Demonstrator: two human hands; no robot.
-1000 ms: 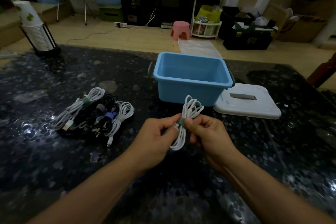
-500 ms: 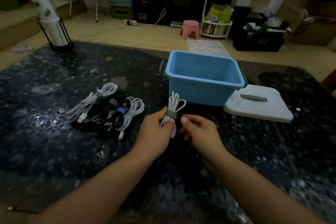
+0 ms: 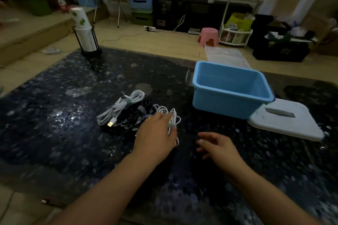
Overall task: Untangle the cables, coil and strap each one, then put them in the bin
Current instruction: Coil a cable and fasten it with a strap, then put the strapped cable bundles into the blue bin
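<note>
From the head view, the left hand (image 3: 155,133) reaches forward over the dark pebbled table (image 3: 54,133), back of the hand up, fingers spread over a coiled white cable (image 3: 173,120) bound with a grey strap (image 3: 171,125); whether the fingers pinch the coil or only lie on it cannot be told, as the hand covers most of it. The right hand (image 3: 217,148) hovers just to the right, apart from the cable, fingers loosely bent and holding nothing. The coil lies at the right end of a pile of strapped cables (image 3: 126,113), white and black, whose near side the left hand hides. The blue bin (image 3: 228,104) stands right of the pile, and its white lid (image 3: 285,122) lies flat beside its right corner. Bare tabletop lies between the hands and the bin, and to the left of the pile. A rack of paper cups (image 3: 86,38) stands at the table's far left edge. The picture is dim and blurred near the hands.
</note>
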